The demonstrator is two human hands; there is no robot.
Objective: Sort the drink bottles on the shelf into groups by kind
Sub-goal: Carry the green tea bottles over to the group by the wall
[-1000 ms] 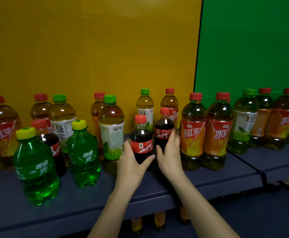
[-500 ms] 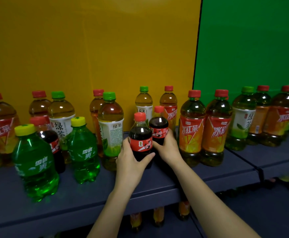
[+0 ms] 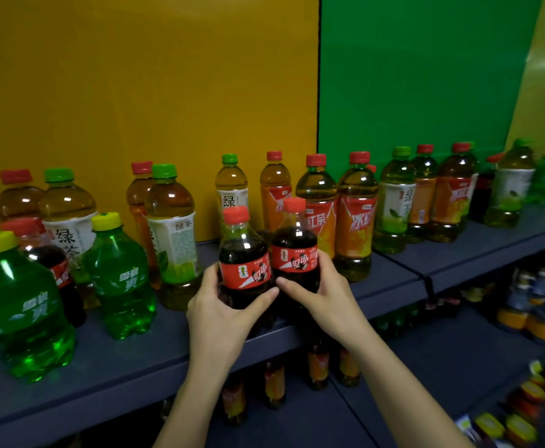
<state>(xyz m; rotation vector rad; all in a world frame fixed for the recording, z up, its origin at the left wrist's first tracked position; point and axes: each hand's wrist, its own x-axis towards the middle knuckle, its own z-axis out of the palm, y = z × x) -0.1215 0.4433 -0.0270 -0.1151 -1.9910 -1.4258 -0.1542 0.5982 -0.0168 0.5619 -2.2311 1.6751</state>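
Note:
My left hand [image 3: 222,312] grips a small cola bottle [image 3: 243,253] with a red cap and red label. My right hand [image 3: 326,292] grips a second cola bottle [image 3: 295,245] just to its right, and the two bottles stand side by side near the front of the dark blue shelf [image 3: 135,360]. A third cola bottle [image 3: 46,257] stands at the left between two green soda bottles [image 3: 18,308] [image 3: 120,279] with yellow caps. Green tea bottles [image 3: 174,234] and orange-labelled iced tea bottles [image 3: 355,221] fill the back rows.
More tea bottles [image 3: 449,195] stand along the right section of the shelf, in front of a green panel [image 3: 410,76]; a yellow panel [image 3: 135,76] backs the left part. Lower shelves [image 3: 458,350] hold further bottles and small packs.
My right hand has brought its cola bottle forward from behind, level with the one in my left hand. Both bottles have come nearer to the shelf's front edge. The view has swung right.

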